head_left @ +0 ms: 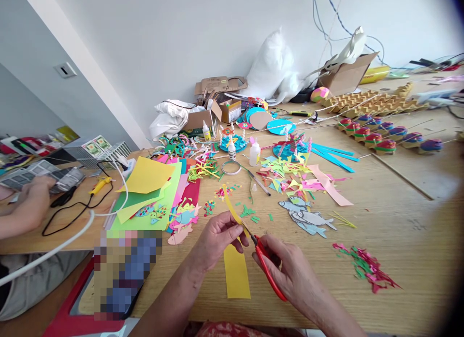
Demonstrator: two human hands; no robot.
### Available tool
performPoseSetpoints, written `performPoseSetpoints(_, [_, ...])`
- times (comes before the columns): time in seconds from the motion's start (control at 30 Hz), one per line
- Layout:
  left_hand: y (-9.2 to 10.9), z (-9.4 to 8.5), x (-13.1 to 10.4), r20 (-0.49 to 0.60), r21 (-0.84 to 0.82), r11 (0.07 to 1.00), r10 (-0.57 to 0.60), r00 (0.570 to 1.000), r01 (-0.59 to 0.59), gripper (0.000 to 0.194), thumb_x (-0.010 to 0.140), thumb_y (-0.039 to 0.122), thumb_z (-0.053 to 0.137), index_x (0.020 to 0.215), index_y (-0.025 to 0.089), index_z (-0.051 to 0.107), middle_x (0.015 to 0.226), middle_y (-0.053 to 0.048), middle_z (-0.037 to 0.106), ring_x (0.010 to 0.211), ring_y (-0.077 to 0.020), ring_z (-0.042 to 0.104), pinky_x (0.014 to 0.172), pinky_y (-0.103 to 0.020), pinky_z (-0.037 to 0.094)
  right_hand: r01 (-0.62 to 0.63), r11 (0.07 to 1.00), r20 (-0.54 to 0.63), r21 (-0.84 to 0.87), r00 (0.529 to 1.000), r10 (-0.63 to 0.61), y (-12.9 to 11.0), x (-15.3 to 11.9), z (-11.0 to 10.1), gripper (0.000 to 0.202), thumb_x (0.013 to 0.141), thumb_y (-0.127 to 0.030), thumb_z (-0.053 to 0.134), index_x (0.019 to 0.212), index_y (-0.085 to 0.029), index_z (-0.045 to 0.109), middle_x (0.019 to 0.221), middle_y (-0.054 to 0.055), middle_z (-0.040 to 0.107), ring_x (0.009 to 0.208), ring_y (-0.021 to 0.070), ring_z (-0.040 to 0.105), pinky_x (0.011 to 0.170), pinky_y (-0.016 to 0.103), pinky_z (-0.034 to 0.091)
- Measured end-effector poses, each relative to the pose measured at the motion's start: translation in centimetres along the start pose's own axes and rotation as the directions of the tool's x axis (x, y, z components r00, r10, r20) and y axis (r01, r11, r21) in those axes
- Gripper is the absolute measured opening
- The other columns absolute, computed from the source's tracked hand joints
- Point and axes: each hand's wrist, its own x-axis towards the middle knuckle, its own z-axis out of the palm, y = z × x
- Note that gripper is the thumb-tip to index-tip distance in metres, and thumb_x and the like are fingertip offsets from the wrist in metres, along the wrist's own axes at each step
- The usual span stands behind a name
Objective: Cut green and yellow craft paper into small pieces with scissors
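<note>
Near the front middle of the table, my left hand (pixel 223 238) pinches a narrow yellow paper strip (pixel 229 204) that curves up and away from the fingers. My right hand (pixel 284 262) is closed round the red handles of a pair of scissors (pixel 266 269). The scissor blades point up and left and meet the yellow paper beside my left fingertips. Below the hands, a wider yellow paper piece (pixel 237 274) lies on the table; its upper end is hidden behind my left hand.
Coloured paper sheets (pixel 148 175) and fish cut-outs (pixel 183 218) lie left. Glue bottles (pixel 254 153) and paper scraps (pixel 290 172) lie beyond the hands. Grey fish (pixel 308 216), shreds (pixel 369 267) and egg-carton pieces (pixel 386 146) are at right. Another person's hand (pixel 36 194) is far left.
</note>
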Motion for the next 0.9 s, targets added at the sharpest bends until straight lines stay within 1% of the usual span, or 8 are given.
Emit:
performPoseSetpoints(0.3, [-0.28,0.06,-0.04,0.02,-0.03,1.0,-0.004,1.0,0.004,0.015,0.073,0.028,0.058,0.077,0.014,0.06,0.064,-0.001,0.056,0.057,-0.009,0.055,0.047,-0.016,0.044,0.023,0.999,-0.043,-0.04,0.999,-0.025,0.33,-0.08,0.29,0.027,0.085,-0.034,0.036,0.063,-0.02,0.041,0.05,-0.005,0.043,0.044,0.0086,0.036,0.044,0.019,0.027])
performPoseSetpoints(0.4, [-0.29,-0.06,-0.06,0.023,-0.041,0.999,0.001,1.0,0.0,0.016,0.073,0.029,0.058,0.078,0.014,0.058,0.066,-0.001,0.056,0.058,-0.0094,0.056,0.047,-0.017,0.045,0.027,0.998,-0.05,-0.058,0.998,-0.03,0.49,-0.14,0.36,0.026,0.085,-0.034,0.036,0.063,-0.02,0.041,0.05,-0.005,0.044,0.044,0.0087,0.038,0.044,0.019,0.028])
performPoseSetpoints(0.5, [-0.18,-0.31,-0.03,0.001,-0.037,0.999,0.019,1.0,-0.019,0.016,0.074,0.03,0.057,0.078,0.014,0.056,0.068,-0.001,0.056,0.059,-0.0098,0.056,0.048,-0.018,0.046,0.037,0.996,-0.056,-0.077,0.998,-0.041,0.69,-0.21,0.49,0.026,0.085,-0.033,0.037,0.064,-0.02,0.042,0.05,-0.004,0.046,0.044,0.0089,0.04,0.044,0.019,0.028])
performPoseSetpoints(0.67, [-0.12,-0.41,0.05,-0.059,-0.007,0.999,0.032,0.998,-0.032,0.016,0.073,0.03,0.059,0.073,0.014,0.056,0.06,0.001,0.055,0.055,-0.0089,0.054,0.046,-0.018,0.045,0.051,0.994,-0.068,-0.092,0.996,-0.057,0.87,-0.17,0.72,0.026,0.084,-0.034,0.037,0.063,-0.02,0.043,0.05,-0.004,0.046,0.043,0.0094,0.04,0.044,0.019,0.028])
performPoseSetpoints(0.9, [-0.56,-0.04,0.0,-0.06,-0.019,0.999,0.048,0.997,-0.049,0.014,0.073,0.028,0.059,0.074,0.014,0.057,0.062,0.001,0.056,0.054,-0.0087,0.054,0.045,-0.018,0.045,0.012,0.999,-0.02,-0.049,1.0,-0.013,0.4,-0.1,0.42,0.023,0.085,-0.034,0.036,0.068,-0.02,0.043,0.053,-0.003,0.047,0.046,0.0106,0.042,0.045,0.02,0.028])
